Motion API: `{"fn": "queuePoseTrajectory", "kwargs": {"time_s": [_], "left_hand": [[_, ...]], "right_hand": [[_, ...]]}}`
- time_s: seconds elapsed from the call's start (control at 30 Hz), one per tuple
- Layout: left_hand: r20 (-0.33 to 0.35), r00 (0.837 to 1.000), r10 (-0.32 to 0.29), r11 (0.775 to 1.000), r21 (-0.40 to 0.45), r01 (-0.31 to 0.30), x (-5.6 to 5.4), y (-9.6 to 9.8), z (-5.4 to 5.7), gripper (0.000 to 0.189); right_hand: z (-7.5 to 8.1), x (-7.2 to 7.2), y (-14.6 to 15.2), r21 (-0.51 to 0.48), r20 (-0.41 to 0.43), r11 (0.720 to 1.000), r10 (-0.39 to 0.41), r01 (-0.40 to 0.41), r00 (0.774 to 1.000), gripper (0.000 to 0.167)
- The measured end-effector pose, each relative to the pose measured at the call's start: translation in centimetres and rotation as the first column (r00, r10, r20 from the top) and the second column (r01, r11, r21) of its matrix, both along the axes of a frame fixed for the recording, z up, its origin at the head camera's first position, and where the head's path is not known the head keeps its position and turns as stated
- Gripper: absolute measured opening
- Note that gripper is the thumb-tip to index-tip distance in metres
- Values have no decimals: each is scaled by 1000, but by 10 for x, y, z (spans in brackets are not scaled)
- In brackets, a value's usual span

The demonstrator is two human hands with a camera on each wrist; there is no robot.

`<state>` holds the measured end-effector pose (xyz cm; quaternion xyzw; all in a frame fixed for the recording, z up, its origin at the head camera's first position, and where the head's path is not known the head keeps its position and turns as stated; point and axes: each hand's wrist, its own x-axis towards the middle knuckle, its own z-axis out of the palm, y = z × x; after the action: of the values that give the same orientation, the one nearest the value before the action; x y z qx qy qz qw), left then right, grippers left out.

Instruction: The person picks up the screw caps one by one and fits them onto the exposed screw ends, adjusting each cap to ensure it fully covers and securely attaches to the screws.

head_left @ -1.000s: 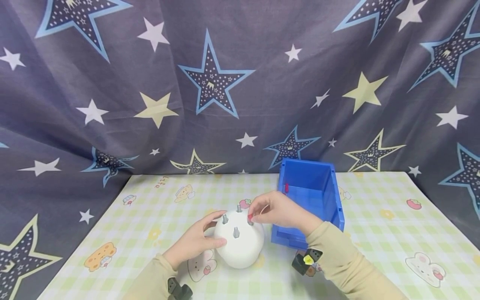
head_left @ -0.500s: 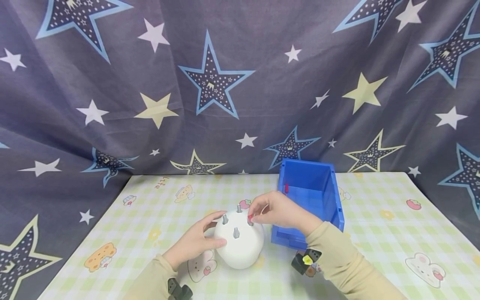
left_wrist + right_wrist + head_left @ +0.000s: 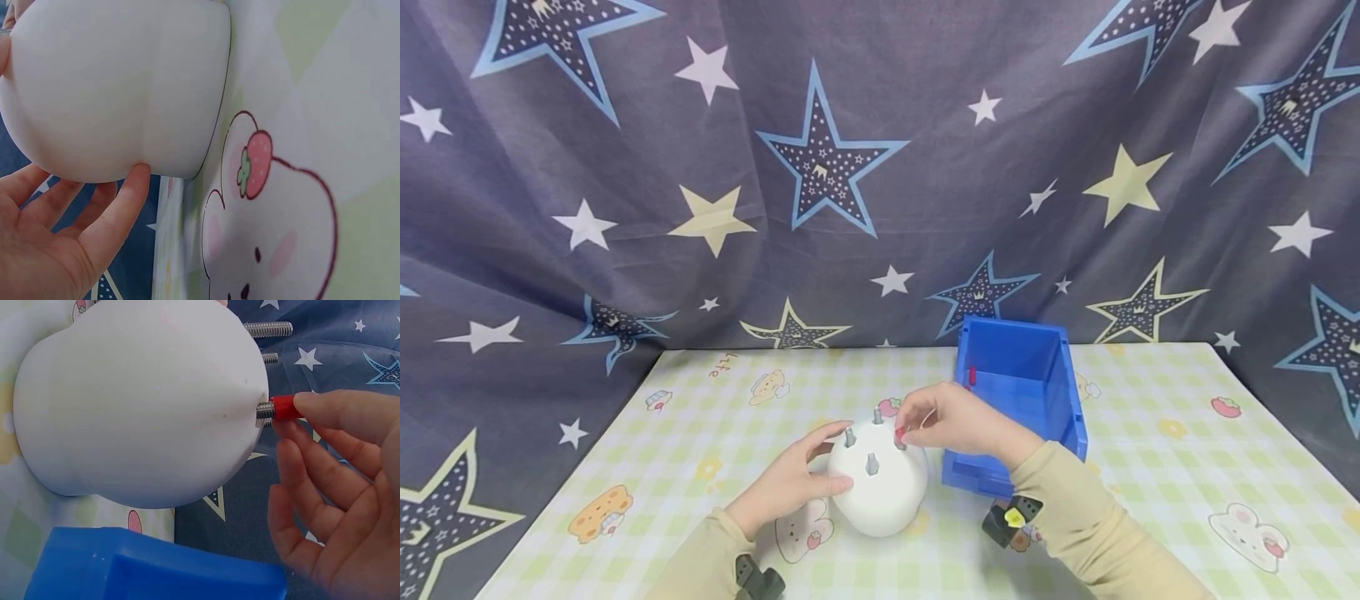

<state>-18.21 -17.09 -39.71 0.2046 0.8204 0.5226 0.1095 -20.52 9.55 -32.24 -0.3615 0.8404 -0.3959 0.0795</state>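
Note:
A white rounded body point(image 3: 880, 496) with a flat base stands on the table, and several threaded metal studs point(image 3: 872, 464) stick up from its top. Thumb and fingers of my left hand point(image 3: 801, 483) steady it from the left; in the left wrist view the fingertips point(image 3: 142, 172) press its side. My right hand point(image 3: 947, 421) pinches a small red cap point(image 3: 285, 407) between thumb and forefinger. That cap sits on the end of the right-hand stud point(image 3: 265, 410), whose lower thread shows bare, and the other right fingers are loosely bent.
A blue bin point(image 3: 1078, 417) stands right of the white body, partly behind my right forearm. Inside it, along the left wall, lies a red piece point(image 3: 972, 376). A checked cloth point(image 3: 647, 450) covers the table, and a star-patterned curtain point(image 3: 850, 275) hangs behind.

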Motion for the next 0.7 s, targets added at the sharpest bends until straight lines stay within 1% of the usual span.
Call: {"fn": "queuePoseTrajectory", "kwargs": {"time_s": [0.13,0.33,0.7], "left_hand": [[1,1000,2,1000,1,-2,0,0,0,73],[-1,1000,1,1000,4,-1,0,0,0,73],[5,1000,-3,1000,4,3,1,-1,1,72]], "right_hand": [[0,0,0,-3,6,1000,6,-6,1000,6],[2,0,1,-19,26,1000,-8,8,1000,20],[7,-2,5,-35,24,999,-22,23,999,19]]}}
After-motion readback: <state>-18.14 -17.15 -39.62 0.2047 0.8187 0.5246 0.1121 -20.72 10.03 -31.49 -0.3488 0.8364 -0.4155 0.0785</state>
